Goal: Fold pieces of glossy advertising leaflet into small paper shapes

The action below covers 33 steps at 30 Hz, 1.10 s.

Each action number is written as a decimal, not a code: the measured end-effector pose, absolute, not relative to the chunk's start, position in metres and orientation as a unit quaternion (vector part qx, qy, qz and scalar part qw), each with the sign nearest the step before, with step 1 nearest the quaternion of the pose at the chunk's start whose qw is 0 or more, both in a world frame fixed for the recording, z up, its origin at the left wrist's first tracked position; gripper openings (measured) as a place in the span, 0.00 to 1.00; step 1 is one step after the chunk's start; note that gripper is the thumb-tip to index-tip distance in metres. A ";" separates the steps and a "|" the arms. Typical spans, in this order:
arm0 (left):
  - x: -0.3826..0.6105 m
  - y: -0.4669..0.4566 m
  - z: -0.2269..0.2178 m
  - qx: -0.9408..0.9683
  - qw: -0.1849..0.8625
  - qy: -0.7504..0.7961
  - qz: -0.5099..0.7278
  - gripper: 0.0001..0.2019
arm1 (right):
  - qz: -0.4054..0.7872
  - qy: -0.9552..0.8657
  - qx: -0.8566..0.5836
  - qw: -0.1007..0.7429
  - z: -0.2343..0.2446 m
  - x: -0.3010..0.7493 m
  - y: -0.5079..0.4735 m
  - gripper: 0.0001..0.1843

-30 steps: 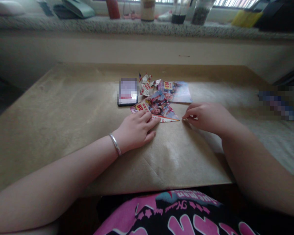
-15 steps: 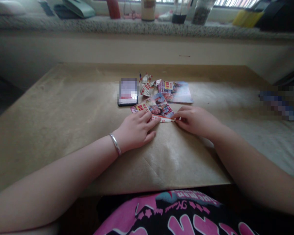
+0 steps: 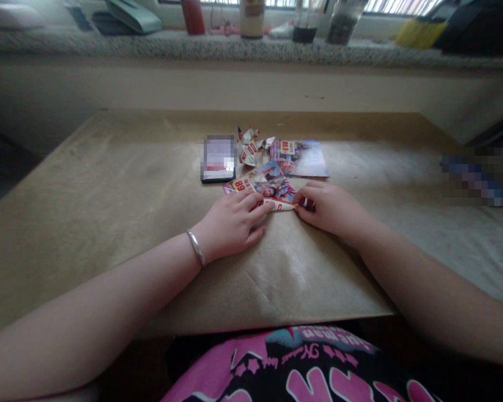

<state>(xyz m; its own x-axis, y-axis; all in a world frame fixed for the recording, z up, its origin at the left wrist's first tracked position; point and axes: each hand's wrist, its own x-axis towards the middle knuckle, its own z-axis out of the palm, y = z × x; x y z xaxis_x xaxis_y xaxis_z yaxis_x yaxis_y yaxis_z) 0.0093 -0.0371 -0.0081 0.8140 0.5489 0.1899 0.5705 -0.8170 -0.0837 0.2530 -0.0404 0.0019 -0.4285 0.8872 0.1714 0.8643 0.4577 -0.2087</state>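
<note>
A printed paper leaflet [image 3: 272,181], folded along its near edge, lies on the table between my hands. My left hand [image 3: 235,223] rests on the leaflet's near left part, fingers stretched out and pressing it flat. At the leaflet's right corner my right hand [image 3: 329,209] pinches the paper between thumb and forefinger. Just behind it sits a crumpled piece of folded printed paper [image 3: 250,149]. Another leaflet [image 3: 305,159] lies flat behind my right hand. A phone [image 3: 218,159] with a lit, blurred screen lies to the left of the papers.
The table [image 3: 121,195] has a brownish covering. A blurred, colourful flat object [image 3: 480,181] lies at its right edge. Behind, a speckled stone sill [image 3: 218,47] holds several jars, a red container [image 3: 191,17] and a yellow item [image 3: 419,32].
My right thumb and forefinger have shifted slightly left along the folded edge, at the leaflet's corner. My left hand stays nearly in place on the paper.
</note>
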 end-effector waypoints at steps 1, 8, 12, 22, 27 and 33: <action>0.010 -0.037 -0.008 -0.951 0.070 -0.289 -0.080 0.24 | 0.039 -0.846 -0.517 0.124 0.003 0.253 -0.041 0.09; 0.012 -0.039 -0.006 -0.954 0.067 -0.279 -0.081 0.22 | -0.020 -0.848 -0.526 0.065 0.013 0.249 -0.051 0.08; 0.013 -0.040 -0.006 -0.953 0.064 -0.285 -0.078 0.22 | -0.025 -0.851 -0.522 0.049 0.013 0.248 -0.051 0.10; 0.015 -0.042 -0.006 -0.950 0.064 -0.298 -0.062 0.23 | -0.041 -0.860 -0.508 0.025 0.015 0.247 -0.052 0.15; 0.015 -0.041 -0.004 -0.948 0.078 -0.304 -0.055 0.24 | -0.046 -0.858 -0.511 0.032 0.013 0.248 -0.051 0.14; 0.016 -0.041 -0.004 -0.946 0.076 -0.310 -0.053 0.23 | -0.052 -0.859 -0.509 0.018 0.014 0.248 -0.051 0.15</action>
<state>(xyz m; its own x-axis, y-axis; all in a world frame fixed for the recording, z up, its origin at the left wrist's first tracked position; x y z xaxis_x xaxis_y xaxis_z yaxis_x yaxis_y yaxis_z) 0.0164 -0.0414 -0.0040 0.8024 0.5785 0.1468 0.5946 -0.7962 -0.1118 0.2477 -0.0513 0.0139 -0.4814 0.8725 0.0841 0.8763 0.4766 0.0707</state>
